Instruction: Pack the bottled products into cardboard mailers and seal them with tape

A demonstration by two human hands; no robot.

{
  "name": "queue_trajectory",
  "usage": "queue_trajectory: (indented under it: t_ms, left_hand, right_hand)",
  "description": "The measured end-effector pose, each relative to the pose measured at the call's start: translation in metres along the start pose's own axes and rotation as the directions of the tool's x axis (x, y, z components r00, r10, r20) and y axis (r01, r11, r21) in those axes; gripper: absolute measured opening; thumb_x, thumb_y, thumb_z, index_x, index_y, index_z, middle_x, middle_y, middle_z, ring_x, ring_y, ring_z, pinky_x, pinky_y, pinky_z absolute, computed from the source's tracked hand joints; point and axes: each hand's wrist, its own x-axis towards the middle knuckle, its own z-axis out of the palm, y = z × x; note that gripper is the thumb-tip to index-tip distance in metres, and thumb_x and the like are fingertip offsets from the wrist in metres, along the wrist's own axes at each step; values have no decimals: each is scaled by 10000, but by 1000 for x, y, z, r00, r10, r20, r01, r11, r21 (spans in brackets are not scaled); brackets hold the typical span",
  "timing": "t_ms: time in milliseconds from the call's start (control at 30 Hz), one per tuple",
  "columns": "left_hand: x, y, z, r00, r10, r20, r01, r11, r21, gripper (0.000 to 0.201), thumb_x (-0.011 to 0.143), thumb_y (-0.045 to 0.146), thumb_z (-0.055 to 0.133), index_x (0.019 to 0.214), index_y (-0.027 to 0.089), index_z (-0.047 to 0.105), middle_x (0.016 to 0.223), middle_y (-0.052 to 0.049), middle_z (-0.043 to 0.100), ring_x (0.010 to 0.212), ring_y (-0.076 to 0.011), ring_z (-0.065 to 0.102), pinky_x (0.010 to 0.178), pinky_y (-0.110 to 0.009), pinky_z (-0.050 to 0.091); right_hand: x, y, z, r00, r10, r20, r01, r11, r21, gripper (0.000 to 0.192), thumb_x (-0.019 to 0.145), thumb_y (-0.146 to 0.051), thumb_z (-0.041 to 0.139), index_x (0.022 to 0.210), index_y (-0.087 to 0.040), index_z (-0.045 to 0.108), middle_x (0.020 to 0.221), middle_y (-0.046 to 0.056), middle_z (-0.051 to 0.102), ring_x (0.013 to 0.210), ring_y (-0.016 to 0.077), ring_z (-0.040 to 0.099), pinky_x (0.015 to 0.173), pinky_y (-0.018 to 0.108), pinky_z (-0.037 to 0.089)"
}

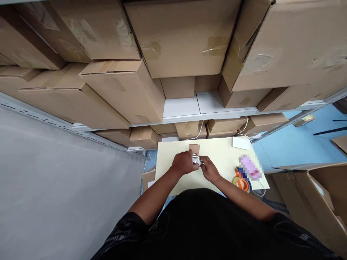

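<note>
My left hand (185, 162) is closed around a small, rounded, shiny silver object (195, 159) above the pale yellow table (173, 184). At the object's right side, my right hand (210, 169) has its fingertips pinched together. Whether they grip the object's edge or some small part, I cannot make out. Just beyond my hands, a small brown cardboard piece (194, 148) lies on the table.
Rolls of tape (242, 185), a blurred pink item (249, 167) and a white box (241, 143) are on the table's right side. Shelves (184, 107) full of cardboard boxes (184, 39) rise in front. An open carton (303, 195) stands at right, a grey wall (67, 180) at left.
</note>
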Motion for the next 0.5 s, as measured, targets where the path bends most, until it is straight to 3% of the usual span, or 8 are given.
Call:
queue_trajectory:
  t_ms: [200, 367, 500]
  left_hand:
    - [-11, -6, -41, 979, 84, -185, -102, 990, -92, 238, 731, 332, 692, 924, 241, 587, 835, -30, 685, 836, -255, 647, 746, -350, 445]
    - [-13, -11, -67, 928, 111, -356, -175, 972, -154, 210, 714, 294, 697, 848, 249, 541, 812, -8, 635, 840, -226, 603, 752, -327, 423]
    - [-11, -12, -85, 895, 139, -424, -206, 972, -115, 222, 701, 306, 703, 807, 247, 516, 758, 2, 594, 806, -223, 577, 736, -331, 398]
  right_hand:
    - [8, -11, -9, 998, -7, -61, -1, 991, -133, 475, 876, -198, 575, 1347, -216, 632, 1306, 148, 590, 1251, 328, 554, 1112, 552, 475]
    - [20, -21, -14, 999, -29, -16, 27, 992, -120, 577, 810, -178, 598, 1384, -232, 609, 1344, 133, 599, 1257, 315, 566, 1117, 539, 469]
    - [27, -26, -16, 1000, -12, -15, 10, 989, -147, 618, 777, -214, 657, 1391, -239, 598, 1424, 145, 573, 1325, 340, 535, 1130, 566, 445]
